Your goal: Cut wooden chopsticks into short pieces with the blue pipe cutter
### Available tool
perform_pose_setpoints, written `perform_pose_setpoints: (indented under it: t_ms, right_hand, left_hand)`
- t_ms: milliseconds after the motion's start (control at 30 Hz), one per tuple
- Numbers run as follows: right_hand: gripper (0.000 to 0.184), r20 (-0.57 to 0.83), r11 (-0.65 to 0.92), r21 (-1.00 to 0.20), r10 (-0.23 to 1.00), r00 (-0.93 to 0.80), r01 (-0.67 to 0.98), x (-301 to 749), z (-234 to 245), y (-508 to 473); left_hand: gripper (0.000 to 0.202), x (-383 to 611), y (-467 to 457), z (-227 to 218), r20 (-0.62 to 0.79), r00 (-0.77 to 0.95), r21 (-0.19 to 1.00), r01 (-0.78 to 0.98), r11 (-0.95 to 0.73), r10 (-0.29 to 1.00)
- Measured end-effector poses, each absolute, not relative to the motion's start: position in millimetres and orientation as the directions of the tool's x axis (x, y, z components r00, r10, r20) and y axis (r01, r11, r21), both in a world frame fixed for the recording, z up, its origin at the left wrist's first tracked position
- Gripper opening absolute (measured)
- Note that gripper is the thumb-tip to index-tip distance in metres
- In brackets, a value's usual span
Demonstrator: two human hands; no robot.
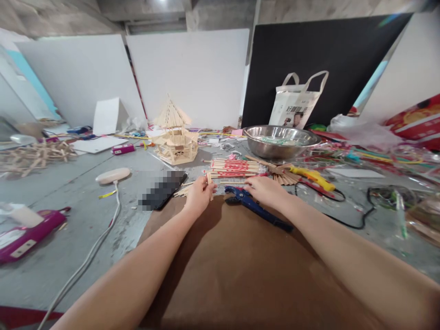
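Several short wooden sticks (209, 180) stand upright in my left hand (200, 196), its fingers closed round them. My right hand (266, 190) is low over the floor, fingers bent together at the end of a thin wooden stick (232, 183); whether they grip it is hidden. Under that hand lies a blue cutter (256, 207), jaws toward the left, on brown cloth (220, 270). Just beyond both hands are bundled wooden sticks with red printed wrappers (233, 167). Loose short sticks (182, 191) lie left of my left hand, beside a dark phone (172, 185).
A wooden stick pavilion model (175, 149) stands behind the phone. A steel basin (282, 143) sits at the back right, near a yellow-handled glue gun (312, 178) with a black cord. At left are a white cable (91, 256) and a purple power strip (32, 236).
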State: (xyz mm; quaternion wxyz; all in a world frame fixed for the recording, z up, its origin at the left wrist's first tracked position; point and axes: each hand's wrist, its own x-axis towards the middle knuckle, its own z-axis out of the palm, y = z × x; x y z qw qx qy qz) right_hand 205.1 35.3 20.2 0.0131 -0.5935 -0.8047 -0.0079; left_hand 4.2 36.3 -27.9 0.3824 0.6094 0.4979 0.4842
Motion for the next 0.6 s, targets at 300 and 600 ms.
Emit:
perform_pose_setpoints:
  t_ms: [300, 600]
  right_hand:
    - [0.022, -0.039, 0.299, 0.134, 0.954, -0.296, 0.945, 193.5, 15.6, 82.3]
    - [0.028, 0.155, 0.262, 0.078, 0.95, -0.272, 0.962, 185.6, 29.0, 63.8]
  left_hand:
    - [0.018, 4.5, 38.5, -30.3, 0.155, 0.117, 0.976, 0.135, -0.17, 0.981]
    - [0.014, 4.4, 38.9, -28.8, 0.124, 0.111, 0.986, 0.099, -0.135, 0.986]
